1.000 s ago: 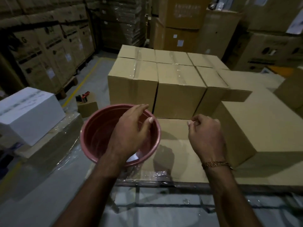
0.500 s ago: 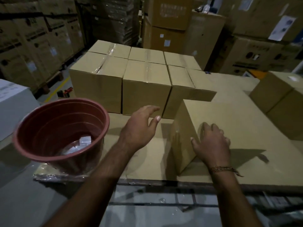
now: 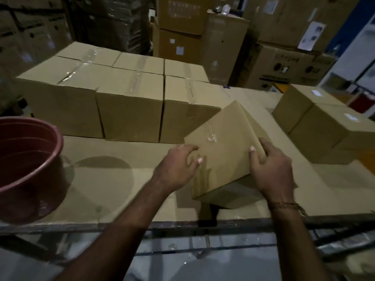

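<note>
Head view: the left hand [image 3: 176,167] and right hand [image 3: 272,167] make the grip, clamped on a cardboard box [image 3: 223,142] from either side, thumbs on its upward face, fingers curled round its edges. The box sits tilted between them over the cardboard-covered table [image 3: 113,185], near a row of taped boxes [image 3: 129,110] behind it. A red tub [image 3: 30,159] stands well to the left.

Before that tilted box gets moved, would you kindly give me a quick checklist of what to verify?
1. Left hand grips the box at its left edge: ok.
2. Right hand grips its right edge: ok.
3. Box sits flat: not ok, it is tilted with its near end raised.
4. Tape seal intact: cannot tell.
5. Free room on the sheet between box and tub: ok.
6. Row of boxes behind is apart from it: cannot tell.
</note>
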Demonstrator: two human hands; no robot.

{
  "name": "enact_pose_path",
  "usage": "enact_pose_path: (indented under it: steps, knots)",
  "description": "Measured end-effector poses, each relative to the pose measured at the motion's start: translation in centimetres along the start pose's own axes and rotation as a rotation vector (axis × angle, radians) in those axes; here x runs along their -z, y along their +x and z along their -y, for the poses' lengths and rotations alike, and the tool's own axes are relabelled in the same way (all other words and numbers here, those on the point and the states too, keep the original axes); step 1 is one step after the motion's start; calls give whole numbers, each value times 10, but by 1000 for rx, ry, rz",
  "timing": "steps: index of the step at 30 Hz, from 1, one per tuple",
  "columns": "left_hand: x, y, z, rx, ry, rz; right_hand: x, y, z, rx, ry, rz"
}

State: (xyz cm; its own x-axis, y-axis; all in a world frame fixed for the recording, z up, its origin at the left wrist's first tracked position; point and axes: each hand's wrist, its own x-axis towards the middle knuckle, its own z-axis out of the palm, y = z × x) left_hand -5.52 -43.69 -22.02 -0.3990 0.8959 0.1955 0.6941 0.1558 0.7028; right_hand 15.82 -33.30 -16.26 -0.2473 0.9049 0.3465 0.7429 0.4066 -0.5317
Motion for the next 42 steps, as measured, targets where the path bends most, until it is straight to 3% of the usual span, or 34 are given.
enact_pose_path:
  steps: [8,11,18,27,34,37,39,42]
  knots:
    - [-55,39,-14,-56,58,403,19,35,-46,-210,103,-101]
    - [-71,49,-17,-85,63,439,20,49,-57,-255,97,-121]
    - [-90,78,-21,-155,-42,287,18,66,-81,-394,147,-152]
    - [-106,130,-69,-176,-260,-65,30,128,-119,-573,177,-262]
    - [-132,191,-130,-3,-305,-394,38,182,-157,-264,235,-30]
    - [-152,211,-145,15,-344,-451,26,206,-189,-198,250,-72]
    - [-168,216,-147,-11,-242,-487,19,221,-206,-152,237,-77]
    - [-189,216,-133,-16,-95,-399,10,236,-228,-38,268,-45]
